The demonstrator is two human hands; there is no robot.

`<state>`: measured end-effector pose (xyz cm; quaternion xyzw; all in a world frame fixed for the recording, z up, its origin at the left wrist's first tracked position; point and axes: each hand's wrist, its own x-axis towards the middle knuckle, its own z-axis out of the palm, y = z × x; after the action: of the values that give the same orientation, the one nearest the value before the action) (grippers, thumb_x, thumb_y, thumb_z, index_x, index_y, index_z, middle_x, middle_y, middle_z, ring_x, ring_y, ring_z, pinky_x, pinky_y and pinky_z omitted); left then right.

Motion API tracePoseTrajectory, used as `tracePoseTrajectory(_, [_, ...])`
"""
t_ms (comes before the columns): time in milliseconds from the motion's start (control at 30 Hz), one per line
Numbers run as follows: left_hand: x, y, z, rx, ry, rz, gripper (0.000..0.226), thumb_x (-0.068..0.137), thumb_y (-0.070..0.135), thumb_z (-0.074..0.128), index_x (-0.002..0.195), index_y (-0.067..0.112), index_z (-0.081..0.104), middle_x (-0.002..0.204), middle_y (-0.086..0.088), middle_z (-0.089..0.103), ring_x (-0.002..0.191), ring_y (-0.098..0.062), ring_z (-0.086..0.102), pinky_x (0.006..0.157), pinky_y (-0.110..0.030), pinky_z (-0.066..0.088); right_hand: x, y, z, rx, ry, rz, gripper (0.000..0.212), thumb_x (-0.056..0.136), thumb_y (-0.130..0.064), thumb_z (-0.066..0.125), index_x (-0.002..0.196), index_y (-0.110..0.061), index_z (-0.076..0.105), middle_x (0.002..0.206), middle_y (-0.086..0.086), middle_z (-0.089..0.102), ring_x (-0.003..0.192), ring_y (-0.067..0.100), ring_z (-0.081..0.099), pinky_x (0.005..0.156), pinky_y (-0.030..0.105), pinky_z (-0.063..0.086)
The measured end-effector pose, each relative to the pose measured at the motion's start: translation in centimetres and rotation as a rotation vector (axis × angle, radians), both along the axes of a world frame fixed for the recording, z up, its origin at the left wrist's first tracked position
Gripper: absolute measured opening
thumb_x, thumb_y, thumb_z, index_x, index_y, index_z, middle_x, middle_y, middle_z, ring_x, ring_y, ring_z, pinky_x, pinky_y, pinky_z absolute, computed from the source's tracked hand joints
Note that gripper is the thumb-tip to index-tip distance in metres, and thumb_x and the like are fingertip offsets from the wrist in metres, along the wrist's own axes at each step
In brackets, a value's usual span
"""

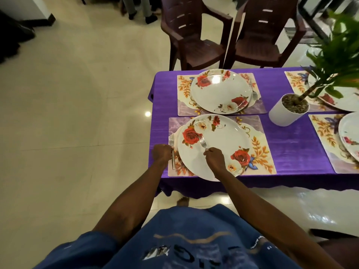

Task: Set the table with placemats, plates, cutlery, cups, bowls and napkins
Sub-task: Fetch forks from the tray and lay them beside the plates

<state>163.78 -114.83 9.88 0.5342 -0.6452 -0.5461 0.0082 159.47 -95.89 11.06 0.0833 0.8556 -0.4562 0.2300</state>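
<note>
Both arms reach out over the near plate [215, 146]. The right hand [214, 159] pinches a fork [203, 142], tines raised above the plate. The left hand [162, 153] curls round another fork [172, 146] lying on the placemat [260, 152] just left of the plate

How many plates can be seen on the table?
4. A near plate under both hands, a far plate behind it, and two plates cut off at the right edge: one near, another behind the plant. More may lie outside the view.
</note>
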Motion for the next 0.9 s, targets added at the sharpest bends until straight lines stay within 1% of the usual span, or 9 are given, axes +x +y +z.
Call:
tracePoseTrajectory(67, [-0.1,0.4,0.3,-0.017,0.009,0.024,0.013,0.082,0.001,0.064,0.070,0.005,0.068,0.075,-0.015,0.071,0.060,-0.027,0.068,0.062,-0.041,0.061,-0.4,0.2,-0.1,0.012,0.002,0.000,0.024,0.097,-0.015,0.048,0.102,-0.001,0.068,0.099,0.011,0.067,0.084,0.021,0.056,0.073,0.031,0.038])
tracePoseTrajectory(233, [-0.2,0.7,-0.6,-0.040,0.031,0.041,0.029,0.084,0.001,0.065,0.058,0.014,0.061,0.071,-0.012,0.070,0.067,-0.029,0.072,0.064,-0.047,0.061,-1.4,0.1,-0.4,0.026,-0.004,0.015,0.025,0.097,-0.016,0.048,0.104,-0.002,0.068,0.101,0.011,0.066,0.088,0.022,0.057,0.078,0.034,0.043])
tracePoseTrajectory(400, [0.1,0.6,-1.2,-0.073,0.034,0.019,0.028,0.085,0.003,0.064,0.061,0.016,0.062,0.074,-0.014,0.071,0.070,-0.031,0.072,0.065,-0.049,0.061,-1.5,-0.3,-0.4,-0.010,-0.030,-0.004,0.023,0.098,-0.015,0.049,0.103,-0.001,0.066,0.097,0.009,0.064,0.085,0.020,0.057,0.074,0.032,0.041])
tracePoseTrajectory(500, [0.3,0.9,-1.1,-0.096,0.042,0.014,0.021,0.087,0.007,0.065,0.067,0.014,0.064,0.072,-0.009,0.070,0.070,-0.028,0.070,0.063,-0.040,0.060,-1.5,-0.3,-0.4,-0.049,-0.052,-0.024,0.021,0.097,-0.016,0.050,0.102,-0.002,0.065,0.092,0.007,0.062,0.083,0.021,0.056,0.071,0.032,0.041])
tracePoseTrajectory(600, [0.3,1.6,-0.5,-0.206,0.108,0.031,0.021,0.091,0.010,0.061,0.070,0.011,0.061,0.065,-0.001,0.059,0.064,-0.018,0.058,0.051,-0.025,0.042,-1.5,-0.2,-0.5,-0.083,-0.092,-0.049,0.021,0.096,-0.020,0.047,0.107,-0.008,0.061,0.092,0.005,0.060,0.081,0.020,0.054,0.065,0.029,0.042])
tracePoseTrajectory(667, [-0.1,2.5,0.3,-0.270,0.153,0.027,0.017,0.092,0.010,0.059,0.074,0.010,0.062,0.067,0.000,0.058,0.061,-0.012,0.051,0.050,-0.022,0.035,-1.6,0.0,-0.5,-0.091,-0.101,-0.049,0.017,0.096,-0.017,0.045,0.105,-0.010,0.058,0.093,0.008,0.060,0.080,0.020,0.055,0.064,0.029,0.043])
tracePoseTrajectory(733, [-0.9,3.5,1.1,-0.283,0.201,-0.009,0.016,0.092,0.013,0.058,0.077,0.009,0.062,0.072,0.000,0.060,0.063,-0.010,0.052,0.050,-0.022,0.035,-1.7,0.4,-0.2,-0.136,-0.105,-0.071,0.014,0.094,-0.010,0.045,0.099,-0.010,0.058,0.087,0.010,0.061,0.071,0.019,0.055,0.058,0.029,0.045])
tracePoseTrajectory(800, [-1.9,4.8,1.6,-0.313,0.245,-0.096,0.017,0.094,0.017,0.058,0.080,0.009,0.063,0.078,-0.001,0.063,0.068,-0.010,0.054,0.052,-0.020,0.038,-1.9,1.1,0.3,-0.185,-0.080,-0.099,0.015,0.094,-0.010,0.047,0.100,-0.013,0.061,0.083,0.010,0.063,0.066,0.018,0.056,0.054,0.027,0.046])
tracePoseTrajectory(900, [-3.8,7.0,1.3,-0.360,0.314,-0.238,0.018,0.094,0.023,0.058,0.090,0.009,0.069,0.087,-0.001,0.068,0.079,-0.014,0.061,0.067,-0.026,0.051,-2.3,2.7,0.6,-0.204,-0.038,-0.186,0.019,0.095,-0.015,0.051,0.107,-0.020,0.065,0.081,0.005,0.065,0.064,0.014,0.055,0.054,0.024,0.043])
